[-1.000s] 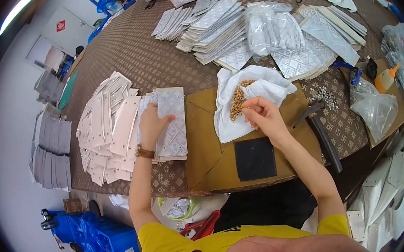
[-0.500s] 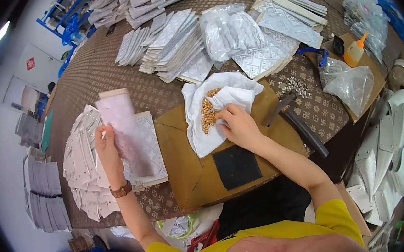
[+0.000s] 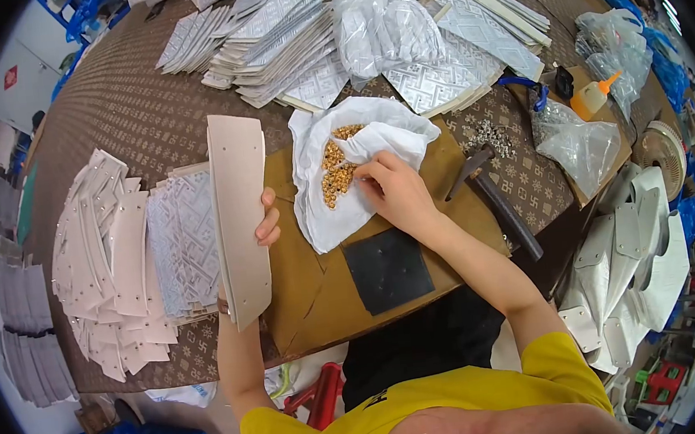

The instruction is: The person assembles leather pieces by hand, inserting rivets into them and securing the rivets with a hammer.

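My left hand [image 3: 267, 219] grips a pale pink curved panel [image 3: 242, 218] upright, with small holes near its ends; the thumb is hidden behind it. My right hand [image 3: 395, 190] rests at the edge of a white cloth [image 3: 321, 226], fingers bent together beside a heap of small gold studs [image 3: 338, 186]. Whether a stud is between those fingertips I cannot make out. The cloth lies on a brown board [image 3: 305, 303], above a black square pad [image 3: 388, 270]. A hammer [image 3: 506, 213] lies to the right of the cloth.
Studded pink panels [image 3: 113, 279] and a silver-patterned stack [image 3: 187, 239] lie left. More patterned stacks [image 3: 275, 46] and a plastic-wrapped bundle [image 3: 388, 36] sit at the back. At right are silver bits [image 3: 489, 138], an orange-tipped bottle [image 3: 592, 99] and white pieces [image 3: 627, 250].
My left hand has brought the pink panel rightward and turned its holed face toward me, over the board's left edge. My right hand stays by the gold studs. The view has shifted slightly.
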Demonstrator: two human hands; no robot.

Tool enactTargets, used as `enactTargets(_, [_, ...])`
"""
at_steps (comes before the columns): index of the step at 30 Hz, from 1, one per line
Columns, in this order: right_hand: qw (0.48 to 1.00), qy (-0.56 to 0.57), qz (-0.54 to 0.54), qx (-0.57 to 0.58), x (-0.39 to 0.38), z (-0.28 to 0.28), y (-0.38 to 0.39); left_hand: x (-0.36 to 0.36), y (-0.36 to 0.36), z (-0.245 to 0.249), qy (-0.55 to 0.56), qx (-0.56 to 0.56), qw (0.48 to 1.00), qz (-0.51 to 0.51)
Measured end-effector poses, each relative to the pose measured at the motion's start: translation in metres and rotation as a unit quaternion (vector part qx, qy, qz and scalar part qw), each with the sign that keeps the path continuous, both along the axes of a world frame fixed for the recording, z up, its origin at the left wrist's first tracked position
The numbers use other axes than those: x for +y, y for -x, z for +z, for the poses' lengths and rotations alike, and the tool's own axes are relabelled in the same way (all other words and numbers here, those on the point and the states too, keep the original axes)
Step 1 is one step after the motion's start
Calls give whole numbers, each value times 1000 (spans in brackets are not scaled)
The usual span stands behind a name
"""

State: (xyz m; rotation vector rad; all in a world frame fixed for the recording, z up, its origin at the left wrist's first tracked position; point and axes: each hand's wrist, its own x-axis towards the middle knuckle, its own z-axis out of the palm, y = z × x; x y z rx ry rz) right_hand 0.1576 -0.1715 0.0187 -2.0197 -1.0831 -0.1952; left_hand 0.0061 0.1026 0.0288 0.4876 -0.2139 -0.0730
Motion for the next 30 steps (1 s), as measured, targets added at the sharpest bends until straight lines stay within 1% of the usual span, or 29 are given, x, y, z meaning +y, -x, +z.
enactTargets(1, [1000,-7,-1,12,1,-4,0,0,1,2,-20,0,1000,11])
enactTargets(2, [1000,-14,-3,23,1,-7,-2,-1,2,3,-17,-2,1000,11])
enactTargets(3, [999,-23,-6,33,1,-8,-4,-3,4,3,-69,26,995,61])
enactTargets(5, [1000,-11,-16,24,3,-7,-2,-9,7,5,-172,78,970,156])
enactTargets(6, [1000,0,-24,19,3,-5,-1,-13,6,9,-170,71,971,150])
enactTargets(9, [999,27,-41,-5,0,-2,0,-30,5,24,-208,106,949,213])
enactTargets(11, [997,55,-42,-27,2,-2,0,-39,5,33,-228,103,943,221])
enactTargets(13, [997,55,-49,-35,4,-5,-1,-43,5,41,-268,103,927,243])
enactTargets(16, [995,64,-58,-52,-2,-5,-4,-47,9,46,-276,110,932,206])
enactTargets(18, [987,133,-65,-62,-4,3,-4,-51,7,50,-279,114,934,192])
enactTargets(19, [982,167,-66,-65,-4,6,-3,-58,5,53,-300,129,921,212])
enactTargets(21, [984,159,-56,-61,-7,14,-1,-68,3,56,-341,164,890,254])
enactTargets(22, [986,151,-49,-57,-8,17,-1,-65,5,56,-341,165,889,257])
enactTargets(24, [988,143,-39,-52,-7,17,-1,-59,8,52,-320,148,906,234])
enactTargets(25, [984,152,-44,-76,-6,14,-1,-58,8,51,-309,139,915,220])
enactTargets(27, [976,168,-56,-124,-4,14,0,-60,8,52,-313,141,912,222])
enactTargets(30, [977,160,-42,-137,-7,20,-2,-60,9,56,-318,153,908,226])
